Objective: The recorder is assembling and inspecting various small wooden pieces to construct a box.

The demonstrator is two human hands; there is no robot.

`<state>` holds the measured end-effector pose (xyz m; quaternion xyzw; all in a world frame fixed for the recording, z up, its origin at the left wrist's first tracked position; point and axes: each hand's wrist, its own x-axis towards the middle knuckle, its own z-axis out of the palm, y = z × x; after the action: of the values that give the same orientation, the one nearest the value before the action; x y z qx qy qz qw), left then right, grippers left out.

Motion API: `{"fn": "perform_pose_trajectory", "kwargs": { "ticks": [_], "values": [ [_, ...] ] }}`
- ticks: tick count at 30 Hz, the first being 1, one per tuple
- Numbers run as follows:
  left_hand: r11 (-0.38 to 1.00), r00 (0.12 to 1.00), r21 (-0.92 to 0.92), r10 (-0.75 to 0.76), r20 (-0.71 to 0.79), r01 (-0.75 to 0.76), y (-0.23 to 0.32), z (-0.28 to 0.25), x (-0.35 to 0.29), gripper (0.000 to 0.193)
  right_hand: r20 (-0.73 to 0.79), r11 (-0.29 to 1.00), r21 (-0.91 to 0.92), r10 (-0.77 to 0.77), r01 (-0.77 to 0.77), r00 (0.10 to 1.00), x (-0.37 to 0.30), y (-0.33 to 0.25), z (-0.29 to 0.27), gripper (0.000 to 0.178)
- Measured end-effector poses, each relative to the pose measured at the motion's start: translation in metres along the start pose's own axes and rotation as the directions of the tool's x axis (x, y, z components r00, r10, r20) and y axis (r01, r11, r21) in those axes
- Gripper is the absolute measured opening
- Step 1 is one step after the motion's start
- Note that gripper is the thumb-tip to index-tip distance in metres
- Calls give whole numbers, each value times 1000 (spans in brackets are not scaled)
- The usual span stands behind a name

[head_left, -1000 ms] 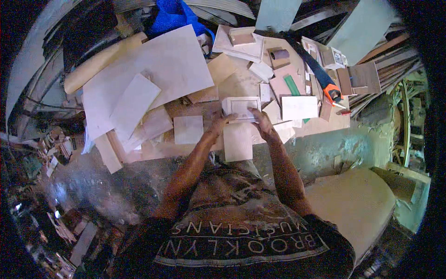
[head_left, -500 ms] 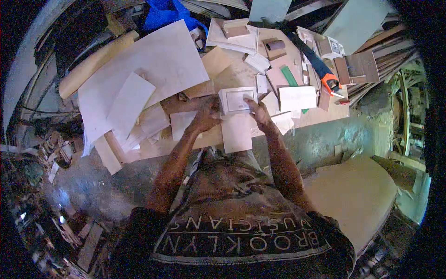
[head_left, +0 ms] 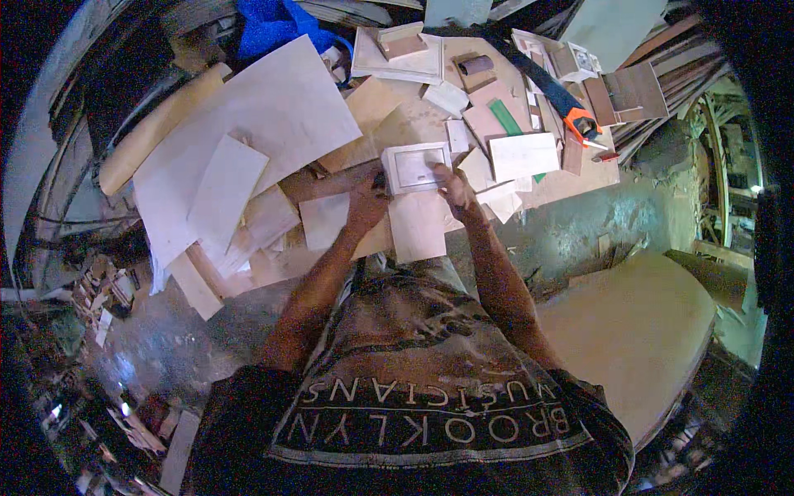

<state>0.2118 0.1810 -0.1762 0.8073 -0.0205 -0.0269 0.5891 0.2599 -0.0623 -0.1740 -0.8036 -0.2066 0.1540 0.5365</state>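
Note:
A small pale wooden box (head_left: 416,169) with a framed front panel is between my two hands, at the near part of the cluttered worktable. My left hand (head_left: 369,203) is closed at its left side, fingers curled and partly in shadow. My right hand (head_left: 456,193) grips the lower right edge, thumb toward the panel. Just below the box lies a pale rectangular board (head_left: 418,230) that reaches the table's front edge. Whether the box rests on this board or is held above it, I cannot tell.
Large pale sheets (head_left: 273,124) cover the table's left side. A handsaw with an orange handle (head_left: 581,126) lies at the right, near a white board (head_left: 523,156) and a green strip (head_left: 504,117). A dark cylinder (head_left: 475,64) sits farther back. Blue cloth (head_left: 273,31) is behind.
The whole view has shifted slightly. My right thumb has slid from the panel toward the box's lower right edge. The box stays between both hands.

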Motion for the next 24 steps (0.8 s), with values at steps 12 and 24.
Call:
{"fn": "perform_pose_trajectory", "kwargs": {
  "ticks": [12, 24],
  "values": [
    [974, 964, 182, -87, -251, 135, -35, 43, -19, 47, 46, 895, -428, -116, 124, 992, 3, -22, -2, 56],
    [960, 998, 276, 29, 48, -42, 0, -12, -5, 70, 54, 973, -207, 116, -103, 992, 5, -33, -6, 69]
  ]
}}
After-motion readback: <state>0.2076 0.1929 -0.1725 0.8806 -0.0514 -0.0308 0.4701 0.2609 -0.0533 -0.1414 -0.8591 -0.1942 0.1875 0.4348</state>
